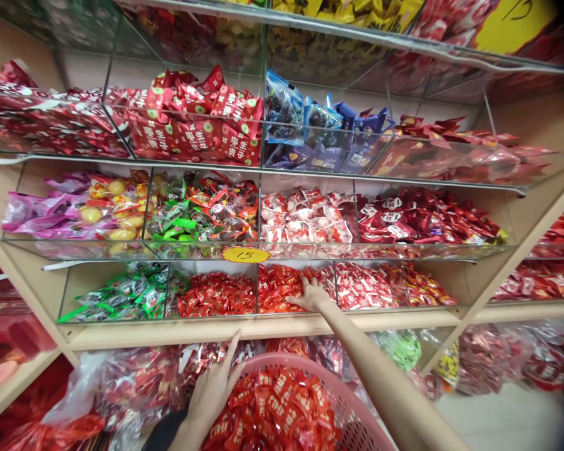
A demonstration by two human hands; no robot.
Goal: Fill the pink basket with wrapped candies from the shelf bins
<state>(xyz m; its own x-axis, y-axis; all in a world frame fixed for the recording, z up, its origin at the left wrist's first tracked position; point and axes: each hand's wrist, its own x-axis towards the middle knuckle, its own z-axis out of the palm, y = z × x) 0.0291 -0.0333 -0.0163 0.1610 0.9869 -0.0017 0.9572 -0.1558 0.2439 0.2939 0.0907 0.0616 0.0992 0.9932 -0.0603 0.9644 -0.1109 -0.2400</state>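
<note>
pink plastic basket (357,410) sits nearest, low in the view, heaped with small red-wrapped sweets (277,407). left hand (214,391) rests at the basket's left rim, fingers straight and spread, thumb pointing up, not closed around anything. the heap lies just to the right of this hand, touching its edge. clear bags of red sweets (136,376) crowd the space under the lowest shelf, beside and behind the basket.

further out, the right arm stretches over the basket to the lowest row of clear bins. right hand (313,294) lies palm down on a pile of red sweets in the bin (275,288), fingers splayed and loose, nothing clasped that can be seen. the pile sits under the fingertips and to the hand's left. in the same row, a compartment of red-and-white packets (364,285) is just to the right of the hand, another of red sweets (216,293) is to the left, and green packets (131,291) lie beyond that.

above the hand, a yellow price tag (245,255) marked 15 hangs on the edge of the middle row, which holds pink and yellow packs (75,210), mixed green and orange ones (202,213), white-and-red ones (305,219) and dark red ones (423,219).

farthest up, red printed packs (202,119) and blue packets (319,131) fill the next row.
</note>
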